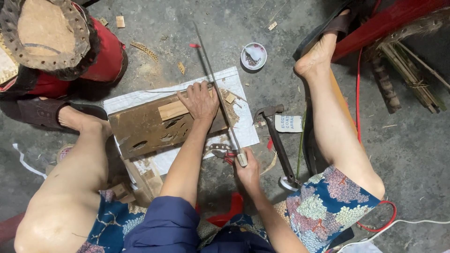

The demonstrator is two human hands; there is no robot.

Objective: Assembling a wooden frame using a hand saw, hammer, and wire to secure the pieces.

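Up beyond the white sheet's (243, 136) far right corner sits a small round white dish (253, 55) holding dark bits. Left hand (200, 100) presses flat, fingers spread, on a pale wooden strip (172, 110) atop the brown carved board (140, 129); right hand (247, 169) is closed around the long thin metal file's (218, 91) handle at the sheet's near right edge, a dark hammer (276, 140) lying just beside.

A claw hammer (276, 140) lies on the concrete floor (412, 150), a small white dish (253, 55) beyond, a red drum (101, 54) far left.

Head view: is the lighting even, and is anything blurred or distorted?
Head view: soft, even light with no glare; faint shadows under the wooden board; left hand, right hand and long file are sharp; wide-lens stretching shows at the edges.
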